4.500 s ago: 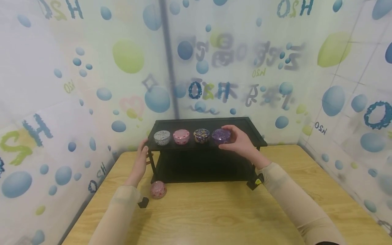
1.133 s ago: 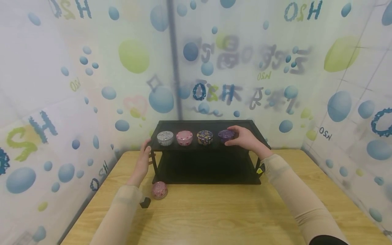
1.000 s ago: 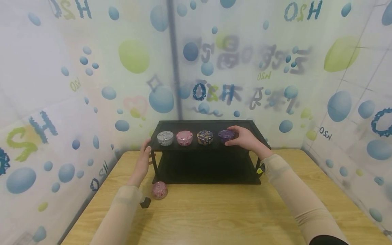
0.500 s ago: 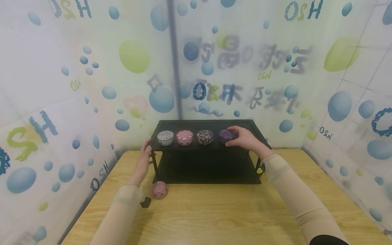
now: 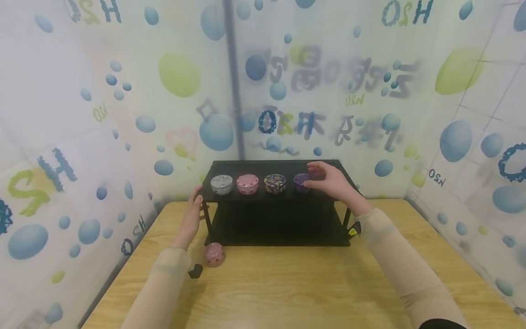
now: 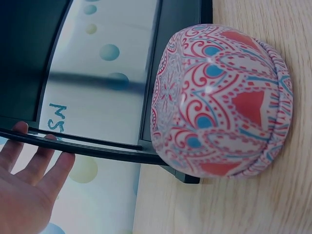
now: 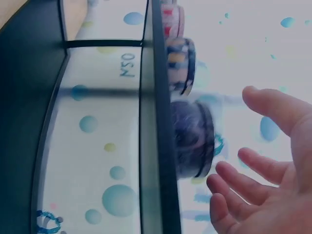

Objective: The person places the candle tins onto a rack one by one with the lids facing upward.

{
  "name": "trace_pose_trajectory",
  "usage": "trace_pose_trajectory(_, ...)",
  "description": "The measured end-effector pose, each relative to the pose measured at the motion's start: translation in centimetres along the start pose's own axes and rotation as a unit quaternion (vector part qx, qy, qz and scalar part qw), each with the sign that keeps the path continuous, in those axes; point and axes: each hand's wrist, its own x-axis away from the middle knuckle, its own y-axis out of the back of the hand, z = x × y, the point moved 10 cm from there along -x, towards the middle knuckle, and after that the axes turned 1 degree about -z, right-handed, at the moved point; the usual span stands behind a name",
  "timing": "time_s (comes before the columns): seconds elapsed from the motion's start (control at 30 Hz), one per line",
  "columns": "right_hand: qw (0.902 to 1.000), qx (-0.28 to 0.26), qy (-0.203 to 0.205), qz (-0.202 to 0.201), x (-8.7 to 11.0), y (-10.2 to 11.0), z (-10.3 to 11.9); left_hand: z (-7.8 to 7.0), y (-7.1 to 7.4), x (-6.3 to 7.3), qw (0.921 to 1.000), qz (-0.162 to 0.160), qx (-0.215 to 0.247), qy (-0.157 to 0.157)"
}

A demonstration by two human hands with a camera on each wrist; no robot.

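Observation:
On the top board of a two-tier black shelf (image 5: 271, 167) stand a silver-white tin (image 5: 221, 185), a pink tin (image 5: 247, 185), a dark multicoloured tin (image 5: 275, 184) and a purple tin (image 5: 300, 183), in a row. My right hand (image 5: 333, 182) hovers beside and above the purple tin, fingers spread; the right wrist view shows a gap between this hand and the purple tin (image 7: 192, 139). My left hand (image 5: 191, 219) touches the shelf's left side, its fairly straight fingertips (image 6: 51, 139) on the frame. A pink patterned round tin (image 6: 219, 102) sits on the table by the shelf's front left foot.
The shelf's lower board (image 5: 279, 237) lies behind the front edge, above the wooden table (image 5: 279, 283). A bubble-print curtain (image 5: 181, 123) hangs close behind and on both sides. Small black wrist devices show at the left wrist (image 5: 195, 271) and right wrist (image 5: 354, 228).
Seconds ago my right hand held the purple tin on the top board; it has let go and lifted away to the right. The purple tin sits slightly farther right of its neighbour. The left hand stays put.

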Motion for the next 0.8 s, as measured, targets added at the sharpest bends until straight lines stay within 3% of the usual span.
trace_pose_trajectory(0.27, 0.9979, -0.012, 0.059, -0.023, 2.3, -0.6, 3.2, -2.7, -0.6, 1.1, 0.9998, 0.011, 0.008, 0.013)
trace_pose_trajectory(0.4, 0.9953, -0.014, 0.093, -0.024, 3.4, -1.7, 4.7, -3.3, -0.7, 1.4, 0.9999, 0.01, 0.005, 0.01)
trace_pose_trajectory(0.8, 0.9878, -0.045, 0.138, 0.056, 5.5, -9.1, 6.9, -3.2, -0.6, 1.6, 0.9998, 0.021, -0.008, 0.003)
